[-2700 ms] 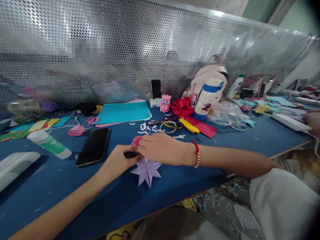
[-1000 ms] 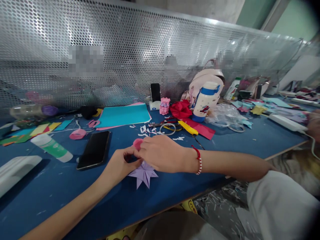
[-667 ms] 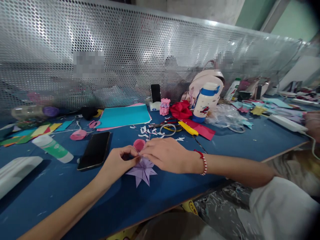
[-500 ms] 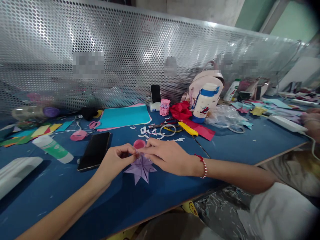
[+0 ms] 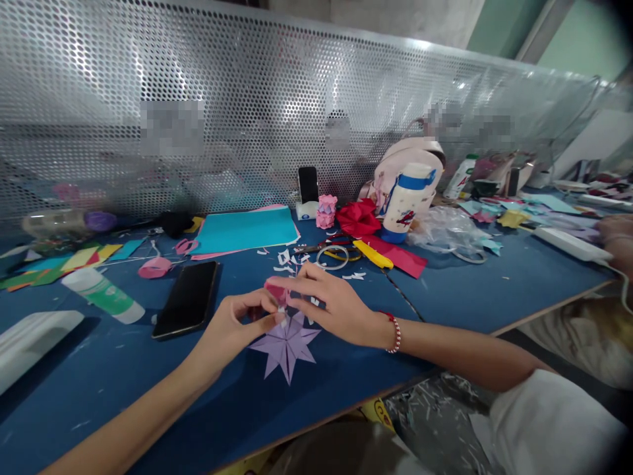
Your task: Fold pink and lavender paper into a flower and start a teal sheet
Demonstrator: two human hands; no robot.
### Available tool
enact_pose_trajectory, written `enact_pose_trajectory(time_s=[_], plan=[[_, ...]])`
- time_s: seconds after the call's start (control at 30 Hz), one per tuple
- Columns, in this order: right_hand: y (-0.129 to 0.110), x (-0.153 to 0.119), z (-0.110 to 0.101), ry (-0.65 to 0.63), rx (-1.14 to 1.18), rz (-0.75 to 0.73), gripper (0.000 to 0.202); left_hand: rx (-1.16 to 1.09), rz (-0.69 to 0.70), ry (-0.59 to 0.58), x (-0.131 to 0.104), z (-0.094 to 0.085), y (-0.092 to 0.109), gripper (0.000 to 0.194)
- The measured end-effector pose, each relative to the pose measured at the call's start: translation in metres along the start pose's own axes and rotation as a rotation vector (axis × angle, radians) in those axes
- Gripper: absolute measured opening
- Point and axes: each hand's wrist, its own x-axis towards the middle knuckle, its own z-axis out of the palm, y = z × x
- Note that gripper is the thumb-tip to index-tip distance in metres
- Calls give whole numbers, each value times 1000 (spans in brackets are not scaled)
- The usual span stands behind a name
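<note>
A purple folded paper star (image 5: pixel 287 346) hangs just above the blue table, in front of me. Thumb and fingers of my left hand (image 5: pixel 247 320) pinch a small white piece (image 5: pixel 282 316) at the star's top edge. My right hand (image 5: pixel 339 305) is beside it, fingers spread apart, with the fingertips at a pink paper roll (image 5: pixel 275 290). Whether those fingertips grip the roll cannot be made out. White paper scraps show between and behind the right fingers.
A black phone (image 5: pixel 186 300) and a glue stick (image 5: pixel 103 295) lie left. Behind are blue paper sheets (image 5: pixel 244 229), scissors, a tape ring (image 5: pixel 332 258), a yellow cutter (image 5: pixel 372 254) and a bottle (image 5: pixel 404 204). Another person's hand (image 5: pixel 616 237) is at far right.
The star has turned and shifted slightly right. My right hand's fingers have lifted and spread away from my left fingertips, where a white piece now shows.
</note>
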Motion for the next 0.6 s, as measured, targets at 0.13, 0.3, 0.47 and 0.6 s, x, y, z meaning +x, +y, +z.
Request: enact_pose_trajectory(time_s=[0.13,0.3,0.47,0.6], plan=[[3,0,1,16,161,32,21,61,86,-32,0,4,1,25],[4,-1,3,-87,180,0,17,154,130,-79,-2,9,3,24],[7,-3,5,-136,122,-134,14,228,144,-63,-3,15,0,18],[11,-2,7,-108,27,-196,18,188,133,-85,-1,15,-5,17]])
